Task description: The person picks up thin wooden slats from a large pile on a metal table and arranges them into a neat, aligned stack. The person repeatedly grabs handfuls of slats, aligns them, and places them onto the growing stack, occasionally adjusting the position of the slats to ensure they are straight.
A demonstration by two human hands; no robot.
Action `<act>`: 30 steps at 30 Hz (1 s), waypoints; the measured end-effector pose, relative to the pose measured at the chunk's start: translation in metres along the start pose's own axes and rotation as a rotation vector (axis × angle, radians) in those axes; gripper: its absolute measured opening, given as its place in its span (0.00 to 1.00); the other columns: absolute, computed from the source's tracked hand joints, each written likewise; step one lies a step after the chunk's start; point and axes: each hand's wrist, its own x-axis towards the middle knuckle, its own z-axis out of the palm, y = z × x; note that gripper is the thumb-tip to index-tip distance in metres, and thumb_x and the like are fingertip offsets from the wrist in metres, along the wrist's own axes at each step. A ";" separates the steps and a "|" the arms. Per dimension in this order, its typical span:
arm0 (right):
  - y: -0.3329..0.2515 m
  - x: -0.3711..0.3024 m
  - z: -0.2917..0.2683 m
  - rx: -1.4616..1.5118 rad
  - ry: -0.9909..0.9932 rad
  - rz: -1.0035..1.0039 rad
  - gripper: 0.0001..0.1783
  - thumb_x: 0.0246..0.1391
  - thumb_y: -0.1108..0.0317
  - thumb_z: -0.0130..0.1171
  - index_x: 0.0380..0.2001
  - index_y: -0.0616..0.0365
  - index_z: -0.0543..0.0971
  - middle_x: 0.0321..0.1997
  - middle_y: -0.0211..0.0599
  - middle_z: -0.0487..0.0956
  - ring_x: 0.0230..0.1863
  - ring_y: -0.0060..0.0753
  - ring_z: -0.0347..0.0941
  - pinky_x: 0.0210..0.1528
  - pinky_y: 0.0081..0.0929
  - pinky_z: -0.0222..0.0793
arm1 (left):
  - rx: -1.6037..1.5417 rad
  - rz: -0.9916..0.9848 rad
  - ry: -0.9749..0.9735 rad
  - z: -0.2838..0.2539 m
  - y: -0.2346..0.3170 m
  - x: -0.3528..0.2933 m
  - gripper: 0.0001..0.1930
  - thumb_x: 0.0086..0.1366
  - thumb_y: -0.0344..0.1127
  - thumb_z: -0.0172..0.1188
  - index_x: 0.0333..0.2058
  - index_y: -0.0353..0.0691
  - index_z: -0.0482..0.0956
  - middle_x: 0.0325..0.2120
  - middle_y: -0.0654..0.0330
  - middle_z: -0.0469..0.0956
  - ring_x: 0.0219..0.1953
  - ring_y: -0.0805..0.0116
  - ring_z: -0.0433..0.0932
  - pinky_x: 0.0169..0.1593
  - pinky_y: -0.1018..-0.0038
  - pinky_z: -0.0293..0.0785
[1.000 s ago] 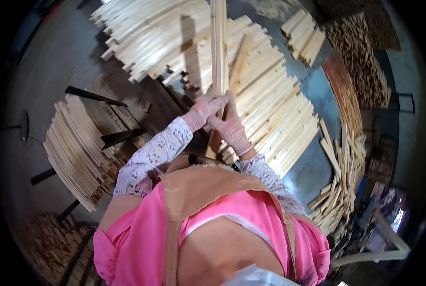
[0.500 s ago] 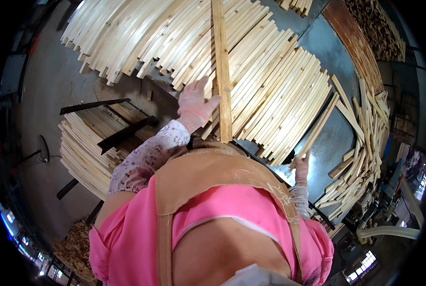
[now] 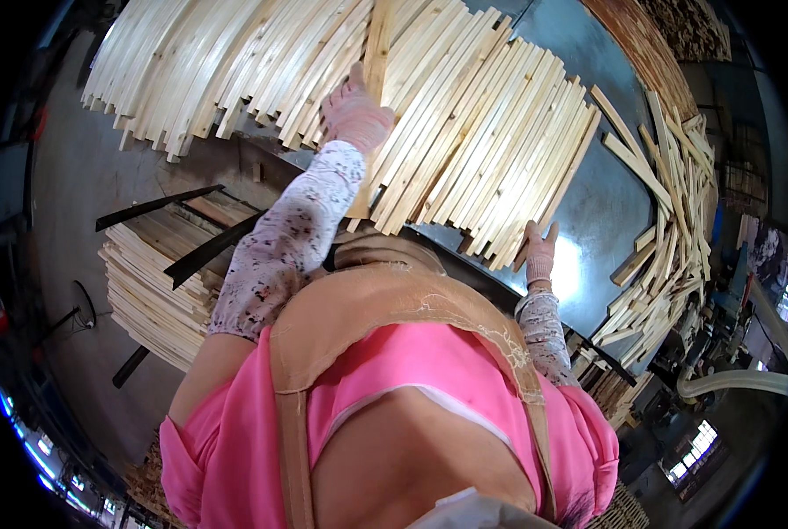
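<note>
A long wooden board point(image 3: 377, 53) lies crosswise over a wide row of pale wooden strips point(image 3: 473, 132). My left hand point(image 3: 357, 119), in a pinkish glove, rests against this board with its thumb over the wood and its fingers stretched forward. My right hand point(image 3: 540, 254), gloved too, is at the near end of the row's rightmost strip point(image 3: 574, 167). Its fingers are spread, and they touch or nearly touch that strip end. The near part of the board is partly covered by my left sleeve.
Loose strips point(image 3: 676, 229) lie jumbled along the right side of the metal table point(image 3: 579, 300). Lower left, a stack of strips point(image 3: 152, 295) sits beside dark metal bars point(image 3: 213, 249). A rust-brown edge point(image 3: 645, 40) curves along the far right.
The strip my right hand held apart now lies along the row's right edge, and that hand's fingers have spread. My left hand has reached farther forward onto the board, whose near end has shifted left.
</note>
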 end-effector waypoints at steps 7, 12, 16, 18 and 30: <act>0.043 0.009 -0.024 0.315 -0.290 0.131 0.39 0.72 0.50 0.57 0.75 0.66 0.66 0.63 0.52 0.81 0.61 0.46 0.79 0.66 0.38 0.72 | -0.164 -0.051 -0.102 -0.027 -0.018 -0.028 0.53 0.59 0.27 0.65 0.81 0.50 0.52 0.70 0.44 0.68 0.73 0.42 0.66 0.79 0.57 0.62; -0.007 0.022 -0.051 -0.312 -0.342 0.024 0.41 0.72 0.36 0.44 0.69 0.61 0.74 0.53 0.61 0.84 0.56 0.61 0.80 0.62 0.45 0.72 | -0.668 0.176 0.022 0.007 -0.089 -0.030 0.42 0.63 0.26 0.63 0.76 0.36 0.61 0.66 0.46 0.74 0.62 0.57 0.77 0.67 0.70 0.73; -0.025 0.049 -0.044 -0.337 0.111 -0.193 0.35 0.70 0.44 0.53 0.67 0.58 0.77 0.46 0.58 0.85 0.51 0.61 0.82 0.59 0.50 0.73 | -0.382 0.031 -0.299 -0.007 -0.080 -0.002 0.43 0.65 0.39 0.64 0.76 0.35 0.60 0.66 0.38 0.74 0.70 0.47 0.74 0.74 0.65 0.67; -0.084 0.059 -0.038 -0.379 0.179 -0.263 0.32 0.68 0.48 0.58 0.67 0.59 0.78 0.47 0.54 0.86 0.52 0.57 0.82 0.59 0.50 0.75 | -0.098 0.049 -0.210 -0.010 -0.056 -0.012 0.43 0.65 0.42 0.64 0.76 0.35 0.59 0.68 0.38 0.73 0.70 0.44 0.73 0.75 0.62 0.66; -0.322 0.268 0.112 -0.690 0.075 -0.998 0.31 0.68 0.42 0.51 0.62 0.50 0.81 0.61 0.46 0.84 0.64 0.55 0.77 0.69 0.52 0.67 | 0.170 -0.027 -0.162 -0.023 -0.019 -0.003 0.42 0.66 0.44 0.64 0.76 0.36 0.61 0.68 0.39 0.73 0.70 0.42 0.73 0.74 0.57 0.67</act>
